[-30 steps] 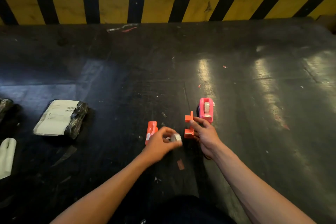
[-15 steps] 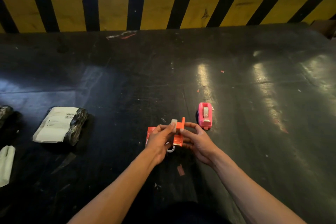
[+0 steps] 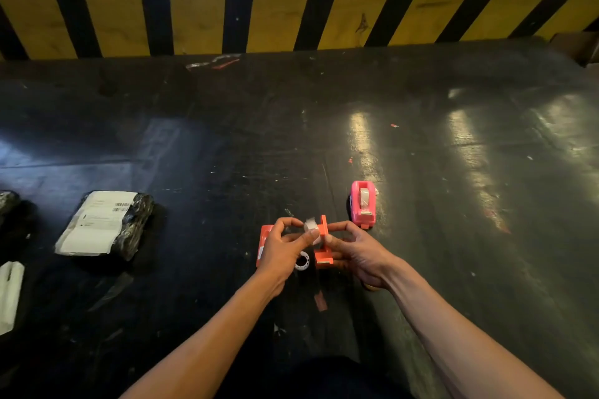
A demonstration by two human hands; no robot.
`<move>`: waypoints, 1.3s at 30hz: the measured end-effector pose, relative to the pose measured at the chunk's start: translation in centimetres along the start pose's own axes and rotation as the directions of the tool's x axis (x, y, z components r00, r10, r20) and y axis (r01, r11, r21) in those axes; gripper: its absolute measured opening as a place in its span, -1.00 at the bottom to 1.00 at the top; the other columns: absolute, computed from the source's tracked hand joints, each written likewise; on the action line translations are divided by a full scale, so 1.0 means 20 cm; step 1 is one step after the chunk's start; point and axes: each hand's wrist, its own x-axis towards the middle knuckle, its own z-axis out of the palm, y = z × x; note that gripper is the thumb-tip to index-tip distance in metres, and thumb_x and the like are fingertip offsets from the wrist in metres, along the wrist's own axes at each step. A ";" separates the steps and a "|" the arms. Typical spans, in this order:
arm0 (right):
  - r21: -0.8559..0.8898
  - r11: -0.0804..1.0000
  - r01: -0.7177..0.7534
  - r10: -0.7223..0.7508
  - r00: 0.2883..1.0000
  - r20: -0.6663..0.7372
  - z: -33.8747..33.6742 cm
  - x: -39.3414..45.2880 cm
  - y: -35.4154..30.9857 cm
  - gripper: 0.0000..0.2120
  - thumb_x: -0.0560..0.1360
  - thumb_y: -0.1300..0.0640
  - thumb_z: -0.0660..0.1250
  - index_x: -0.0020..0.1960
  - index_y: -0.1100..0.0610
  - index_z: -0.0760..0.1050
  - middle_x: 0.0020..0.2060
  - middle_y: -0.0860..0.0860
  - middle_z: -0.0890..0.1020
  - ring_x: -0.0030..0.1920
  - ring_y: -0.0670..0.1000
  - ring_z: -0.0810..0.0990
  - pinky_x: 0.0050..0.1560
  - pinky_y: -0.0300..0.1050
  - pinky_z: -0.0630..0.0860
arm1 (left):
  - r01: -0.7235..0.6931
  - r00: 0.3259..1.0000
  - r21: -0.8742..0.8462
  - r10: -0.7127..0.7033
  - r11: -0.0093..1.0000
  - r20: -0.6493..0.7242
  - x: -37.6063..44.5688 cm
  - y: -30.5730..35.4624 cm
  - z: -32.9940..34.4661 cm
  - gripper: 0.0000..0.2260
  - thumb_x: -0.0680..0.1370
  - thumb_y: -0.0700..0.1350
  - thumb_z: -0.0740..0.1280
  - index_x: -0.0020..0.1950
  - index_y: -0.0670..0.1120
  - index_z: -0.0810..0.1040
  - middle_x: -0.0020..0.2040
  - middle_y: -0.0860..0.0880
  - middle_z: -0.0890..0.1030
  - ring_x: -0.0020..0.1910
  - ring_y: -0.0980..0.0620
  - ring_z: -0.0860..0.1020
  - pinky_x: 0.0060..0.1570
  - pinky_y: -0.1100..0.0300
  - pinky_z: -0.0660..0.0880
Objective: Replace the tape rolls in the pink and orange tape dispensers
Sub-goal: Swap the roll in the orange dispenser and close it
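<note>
The orange dispenser is being loaded: the right hand (image 3: 359, 251) holds one orange half (image 3: 323, 238) above the bench (image 3: 453, 236), while the left hand (image 3: 282, 249) pinches a small tape roll (image 3: 311, 224) against it. Next, the roll probably must sit on its hub. The pink dispenser (image 3: 363, 203) stands just beyond, to the right.

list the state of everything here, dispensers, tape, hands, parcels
pink tape dispenser: closed, upright on the floor, tape roll inside
orange dispenser half: open, held off the floor by the right hand
other orange half: lying on the floor behind the left hand
tape roll: pinched in the left hand, against the held half
white ring core: loose on the floor
wrapped parcel: sealed, label up
</note>
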 end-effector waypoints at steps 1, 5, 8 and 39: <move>0.011 1.000 0.003 -0.003 1.000 0.006 0.00 0.00 0.01 -0.37 0.32 0.08 0.59 0.28 0.22 0.40 0.06 0.26 0.69 -0.04 0.20 0.71 -0.07 0.08 0.65 | -0.010 1.000 0.013 0.010 1.000 0.001 0.00 0.00 0.00 -0.52 0.30 0.06 0.58 0.14 0.00 0.53 0.12 -0.13 0.70 0.15 -0.13 0.65 0.26 -0.22 0.50; 0.027 1.000 0.009 -0.010 1.000 0.019 -0.01 0.01 0.02 -0.36 0.33 0.08 0.58 0.29 0.23 0.40 0.06 0.28 0.68 -0.05 0.20 0.70 -0.08 0.09 0.65 | -0.013 1.000 0.048 0.013 0.999 0.006 0.00 0.00 -0.01 -0.60 0.38 0.06 0.55 0.14 0.03 0.52 0.11 -0.10 0.70 0.14 -0.08 0.65 0.28 -0.21 0.49; -0.041 0.999 -0.008 0.009 1.000 0.028 -0.02 0.01 0.01 -0.33 0.30 0.05 0.61 0.29 0.19 0.39 0.08 0.28 0.67 0.00 0.25 0.69 0.05 0.18 0.63 | 0.007 1.000 0.062 -0.008 0.998 0.018 0.00 -0.01 -0.01 -0.54 0.34 0.10 0.53 0.16 0.03 0.51 0.13 -0.12 0.70 0.17 -0.10 0.64 0.31 -0.23 0.45; 0.101 0.988 -0.116 0.118 0.993 -0.018 -0.10 0.02 0.09 -0.32 0.24 0.02 0.63 0.30 0.10 0.50 0.13 0.16 0.69 0.03 0.11 0.69 0.10 0.05 0.61 | 0.183 0.969 0.751 0.010 0.634 -0.246 0.21 -0.06 -0.24 -0.54 0.55 0.06 0.39 0.42 0.13 0.36 0.42 -0.16 0.30 0.36 -0.22 0.31 0.24 -0.08 0.41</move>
